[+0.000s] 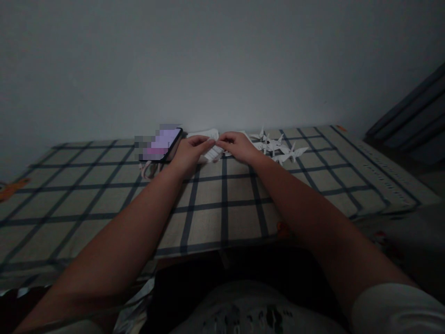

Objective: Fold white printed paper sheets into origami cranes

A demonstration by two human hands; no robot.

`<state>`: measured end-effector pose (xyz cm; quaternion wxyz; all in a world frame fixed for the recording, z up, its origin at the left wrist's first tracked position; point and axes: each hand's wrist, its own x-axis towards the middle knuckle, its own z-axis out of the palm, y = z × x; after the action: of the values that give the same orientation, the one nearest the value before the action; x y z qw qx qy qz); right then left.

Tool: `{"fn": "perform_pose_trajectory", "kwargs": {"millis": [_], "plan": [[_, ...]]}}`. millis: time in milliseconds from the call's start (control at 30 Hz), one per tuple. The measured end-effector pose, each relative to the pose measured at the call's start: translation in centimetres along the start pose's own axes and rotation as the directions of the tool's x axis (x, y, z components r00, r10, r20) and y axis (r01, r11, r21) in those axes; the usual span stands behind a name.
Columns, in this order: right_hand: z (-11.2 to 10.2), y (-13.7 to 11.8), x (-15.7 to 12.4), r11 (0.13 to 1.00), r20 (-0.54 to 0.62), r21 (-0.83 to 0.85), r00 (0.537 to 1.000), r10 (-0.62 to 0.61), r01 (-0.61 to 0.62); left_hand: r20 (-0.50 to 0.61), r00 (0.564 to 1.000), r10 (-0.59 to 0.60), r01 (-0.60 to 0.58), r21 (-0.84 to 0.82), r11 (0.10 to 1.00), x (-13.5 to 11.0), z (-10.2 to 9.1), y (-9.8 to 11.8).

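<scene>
Both my hands meet near the back of the table, fingertips close together over a lined piece of paper (212, 153). My left hand (191, 150) pinches the paper between thumb and fingers. From the other side my right hand (238, 144) pinches it too, with its thumb and index finger almost touching the left fingertips. The fingers hide part of the paper, and its exact folds cannot be made out. Several folded white paper cranes (276, 146) lie in a cluster just right of my right hand. More white paper (205, 134) lies behind my hands.
A phone (163, 143) with a lit, blurred screen leans tilted left of my left hand, a looped strap (149, 170) below it. A checked cloth (208, 222) covers the table, which meets a plain wall (222, 65). An orange item (15, 188) lies at the left edge.
</scene>
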<state>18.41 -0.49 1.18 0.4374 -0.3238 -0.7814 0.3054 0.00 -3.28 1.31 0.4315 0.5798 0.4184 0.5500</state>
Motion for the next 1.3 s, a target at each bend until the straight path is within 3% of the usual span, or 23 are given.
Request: {"fn": "perform_pose_trajectory", "kwargs": {"millis": [333, 767, 1000, 1133, 1300], "plan": [[-0.1, -0.3, 0.0, 0.999, 0.019, -0.045, 1.0, 0.024, -0.023, 0.001, 1.0, 0.019, -0.019, 0.072, 0.997, 0.3, -0.4, -0.5], [0.0, -0.4, 0.0, 0.999, 0.025, -0.026, 0.999, 0.027, -0.027, 0.008, 1.0, 0.008, -0.008, 0.033, 0.999, 0.2, -0.1, -0.2], [0.3, -0.4, -0.1, 0.997, 0.054, 0.028, 0.996, 0.073, -0.075, -0.118, 0.989, 0.088, -0.083, 0.045, 0.996, 0.5, -0.3, -0.3], [0.3, -0.2, 0.2, 0.988, -0.005, 0.1, 0.993, 0.12, -0.119, -0.134, 0.984, 0.118, -0.115, 0.03, 0.993, 0.9, -0.4, -0.7], [0.4, 0.2, 0.7, 0.944, -0.146, 0.278, 0.964, 0.223, -0.177, -0.046, 0.991, 0.126, -0.126, 0.002, 0.992, 0.9, -0.4, -0.7]]}}
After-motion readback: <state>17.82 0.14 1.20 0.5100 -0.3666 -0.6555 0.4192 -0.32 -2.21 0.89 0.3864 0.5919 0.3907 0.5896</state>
